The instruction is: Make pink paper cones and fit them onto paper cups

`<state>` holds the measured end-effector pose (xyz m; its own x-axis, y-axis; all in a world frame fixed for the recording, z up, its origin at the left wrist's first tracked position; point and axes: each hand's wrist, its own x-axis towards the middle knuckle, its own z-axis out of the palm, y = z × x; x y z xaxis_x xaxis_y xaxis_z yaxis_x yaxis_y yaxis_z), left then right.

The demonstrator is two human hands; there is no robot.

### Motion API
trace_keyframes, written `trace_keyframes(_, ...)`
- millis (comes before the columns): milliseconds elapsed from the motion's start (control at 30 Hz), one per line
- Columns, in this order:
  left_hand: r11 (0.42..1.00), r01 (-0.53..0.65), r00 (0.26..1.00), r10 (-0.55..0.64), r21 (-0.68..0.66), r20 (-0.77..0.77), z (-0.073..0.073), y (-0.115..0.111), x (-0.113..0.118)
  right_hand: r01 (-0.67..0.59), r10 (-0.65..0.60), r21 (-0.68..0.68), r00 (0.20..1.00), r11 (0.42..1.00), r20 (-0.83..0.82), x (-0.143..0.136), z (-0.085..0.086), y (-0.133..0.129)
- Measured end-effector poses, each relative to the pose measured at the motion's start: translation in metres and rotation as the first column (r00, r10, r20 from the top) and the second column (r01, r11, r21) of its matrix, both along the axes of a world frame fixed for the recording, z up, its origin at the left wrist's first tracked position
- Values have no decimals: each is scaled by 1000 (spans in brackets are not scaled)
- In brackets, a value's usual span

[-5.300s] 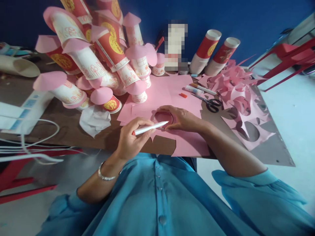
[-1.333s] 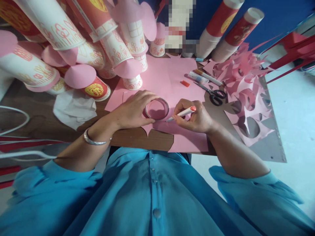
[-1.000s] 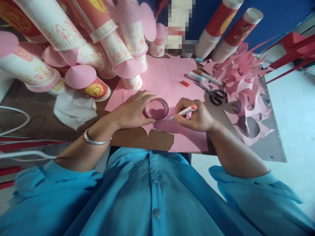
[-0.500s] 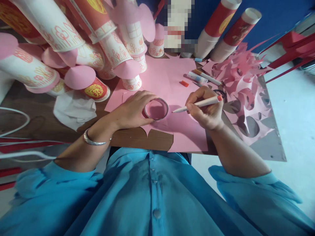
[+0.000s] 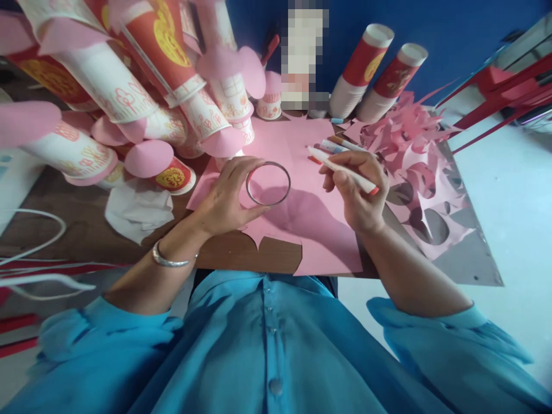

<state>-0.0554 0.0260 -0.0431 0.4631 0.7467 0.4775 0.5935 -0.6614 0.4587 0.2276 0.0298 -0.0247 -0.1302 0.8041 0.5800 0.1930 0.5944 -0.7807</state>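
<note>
My left hand (image 5: pixel 228 192) is closed on a thin round ring (image 5: pixel 289 183), held between thumb and fingers. The ring is tilted, and pink paper shows through its middle. It appears raised above a large pink sheet (image 5: pixel 302 135), with a shadow falling below and to the right. In my right hand (image 5: pixel 362 192) is a white marker (image 5: pixel 319 156) with an orange end, gripped along its barrel. Its white end points up and left, away from the ring. By that end lies a small orange cap (image 5: pixel 314 160) on the sheet.
Paper cups with pink cone tops (image 5: pixel 150 158) are piled at left beside a white tissue (image 5: pixel 140 210). Two cup stacks (image 5: pixel 362 69) stand at the back right. Pink paper scraps (image 5: pixel 431 167) heap at right; a white tube (image 5: pixel 331 147) and brown pen (image 5: pixel 345 142) lie nearer.
My left hand has lifted the ring, which was lower over the sheet. The marker has turned in my right hand: its tip pointed left at the ring before. The view has shifted slightly.
</note>
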Motion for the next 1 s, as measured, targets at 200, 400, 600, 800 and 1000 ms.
trace_keyframes(200, 999, -54, 998, 54, -3, -24, 4, -3, 4, 28, -27, 32, 1000, 999, -11, -3, -3, 2)
trace_keyframes(400, 997, -40, 999, 40, 71, 9, 4, -4, 4, 103, -109, 63, 988, 993, 113, -2, -4, 7)
trace_keyframes(600, 999, -40, 999, 41, 14, -34, 11, -13, 11, 111, -142, 127, 952, 986, 271, 1, -6, 8)
trace_keyframes(800, 993, -81, 983, 94, 86, -159, 41, -46, 15, 127, -165, 145, 943, 981, 288, 2, -10, 11)
trace_keyframes(1000, 919, -354, 894, 387, 172, -228, 38, -90, -33, 93, -140, 163, 941, 982, 308, 1, -6, 8)
